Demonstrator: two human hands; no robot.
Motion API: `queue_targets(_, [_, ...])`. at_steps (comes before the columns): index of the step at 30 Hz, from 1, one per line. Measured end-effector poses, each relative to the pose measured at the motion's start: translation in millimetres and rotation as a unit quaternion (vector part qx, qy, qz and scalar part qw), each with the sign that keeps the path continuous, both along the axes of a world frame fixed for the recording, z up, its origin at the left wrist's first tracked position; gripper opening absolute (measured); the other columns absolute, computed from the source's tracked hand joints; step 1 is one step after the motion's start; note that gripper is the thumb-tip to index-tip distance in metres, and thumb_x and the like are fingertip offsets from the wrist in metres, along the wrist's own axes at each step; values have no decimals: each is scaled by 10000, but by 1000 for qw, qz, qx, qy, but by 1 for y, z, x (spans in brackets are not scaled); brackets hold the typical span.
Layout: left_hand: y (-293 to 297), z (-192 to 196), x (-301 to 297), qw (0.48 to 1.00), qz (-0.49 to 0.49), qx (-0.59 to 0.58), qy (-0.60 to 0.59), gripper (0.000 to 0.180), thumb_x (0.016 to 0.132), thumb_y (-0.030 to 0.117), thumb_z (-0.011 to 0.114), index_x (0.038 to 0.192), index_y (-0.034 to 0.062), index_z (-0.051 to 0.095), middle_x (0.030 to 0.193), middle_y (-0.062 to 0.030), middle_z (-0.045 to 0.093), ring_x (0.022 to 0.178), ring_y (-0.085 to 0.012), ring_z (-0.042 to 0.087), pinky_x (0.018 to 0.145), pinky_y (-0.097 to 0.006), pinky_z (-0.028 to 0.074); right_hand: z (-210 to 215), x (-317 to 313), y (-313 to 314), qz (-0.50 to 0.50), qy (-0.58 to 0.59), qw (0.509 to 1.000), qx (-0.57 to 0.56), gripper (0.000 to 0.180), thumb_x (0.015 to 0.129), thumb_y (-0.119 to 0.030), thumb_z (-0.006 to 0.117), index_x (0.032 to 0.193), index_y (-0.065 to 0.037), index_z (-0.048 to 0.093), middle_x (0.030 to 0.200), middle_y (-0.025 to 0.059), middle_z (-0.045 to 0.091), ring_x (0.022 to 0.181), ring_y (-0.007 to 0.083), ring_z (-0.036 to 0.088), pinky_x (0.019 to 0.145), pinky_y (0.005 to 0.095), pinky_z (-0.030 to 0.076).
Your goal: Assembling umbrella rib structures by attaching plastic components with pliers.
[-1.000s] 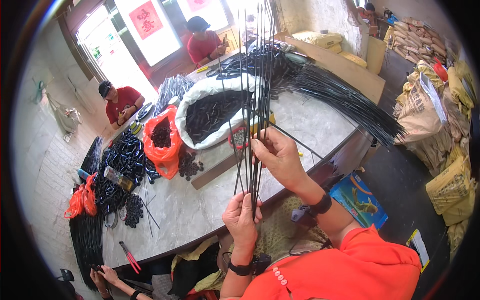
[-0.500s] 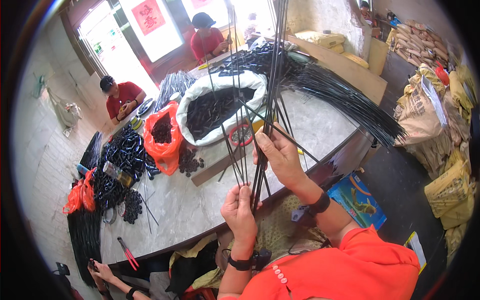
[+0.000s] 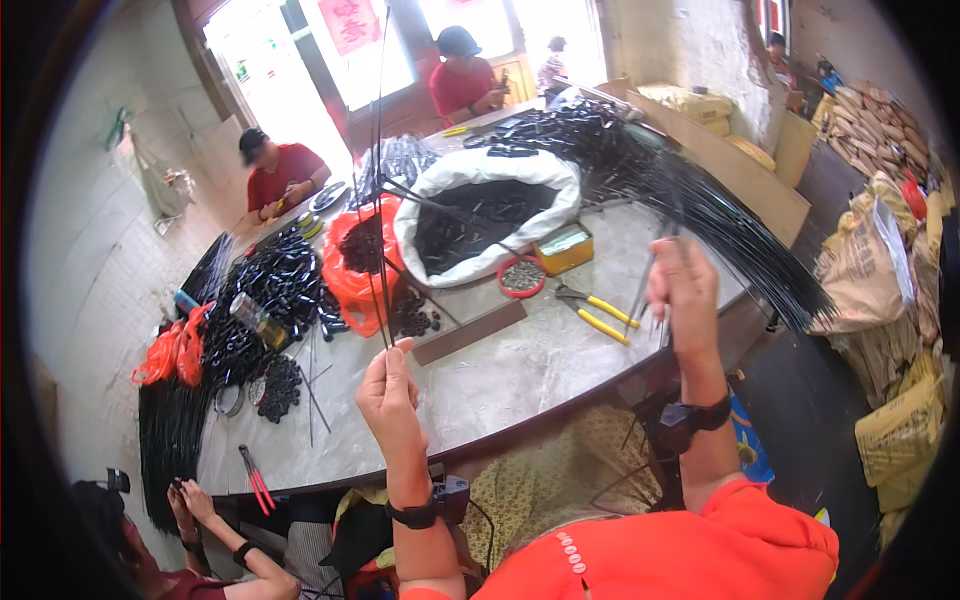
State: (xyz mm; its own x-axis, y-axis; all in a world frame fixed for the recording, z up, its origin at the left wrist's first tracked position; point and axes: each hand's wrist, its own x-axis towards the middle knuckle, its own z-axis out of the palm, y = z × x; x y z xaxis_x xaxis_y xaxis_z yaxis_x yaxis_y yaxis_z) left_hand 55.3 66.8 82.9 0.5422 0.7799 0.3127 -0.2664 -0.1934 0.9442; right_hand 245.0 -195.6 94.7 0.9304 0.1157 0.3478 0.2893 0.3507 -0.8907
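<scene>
Nearly upright: long, thin black rods (image 3: 378, 180), pinched in left hand (image 3: 392, 400) | right hand (image 3: 687, 295): well rightward, blurred, grip indeterminable

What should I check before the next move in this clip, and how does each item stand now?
1. Left hand grips thin black rods: ok.
2. Right hand has a firm hold: cannot tell, blurred.
3. Yellow-handled pliers lie on the table, out of both hands: ok.
4. Red-rimmed dish stands upright: ok.
5. Red-handled pliers sit well back from the table edge: not ok, handles reach it.
</scene>
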Motion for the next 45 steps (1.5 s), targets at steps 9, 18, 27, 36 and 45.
queue_targets(9, [-28, 3, 3, 963, -215, -162, 16, 231, 1047, 182, 542, 1017, -15, 659, 643, 29, 487, 481, -22, 328, 430, -199, 225, -6, -4, 19, 84, 70, 981, 159, 323, 1073, -351, 493, 1101, -34, 553, 653, -54, 390, 462, 32, 360, 403, 194, 303])
queue_targets(18, [-85, -44, 42, 984, -162, 74, 3, 267, 1073, 157, 465, 977, -34, 625, 915, -95, 675, 732, -160, 694, 693, -276, 558, -19, -40, 100, 143, 4, 984, 109, 316, 1096, -315, 422, 1107, -20, 535, 1061, 164, 710, 884, 175, 718, 738, 276, 575])
queue_targets(27, [-98, -45, 26, 973, -221, -17, 63, 194, 1076, 149, 459, 1050, 7, 589, 786, -70, 645, 589, -95, 604, 511, -226, 453, -15, -59, 108, 239, 46, 964, 111, 311, 1092, -309, 435, 1209, -42, 541, 981, 125, 724, 783, 146, 717, 670, 248, 564])
queue_targets(36, [-87, -53, -6, 913, -362, -188, 31, 271, 1071, 196, 498, 1081, -41, 629, 627, -26, 543, 507, -78, 460, 480, -224, 352, -15, -52, 93, 417, 27, 901, 117, 488, 1076, -392, 456, 1278, 45, 535, 887, 122, 691, 726, 147, 668, 678, 250, 539])
queue_targets(45, [-82, -52, -25, 903, -360, -230, 44, 263, 1049, 173, 512, 1176, -47, 581, 831, -97, 627, 661, -172, 588, 633, -269, 478, -15, -56, 96, 496, 47, 867, 12, 338, 1041, -205, 551, 1264, 48, 574, 968, 121, 699, 859, 182, 703, 789, 295, 561])
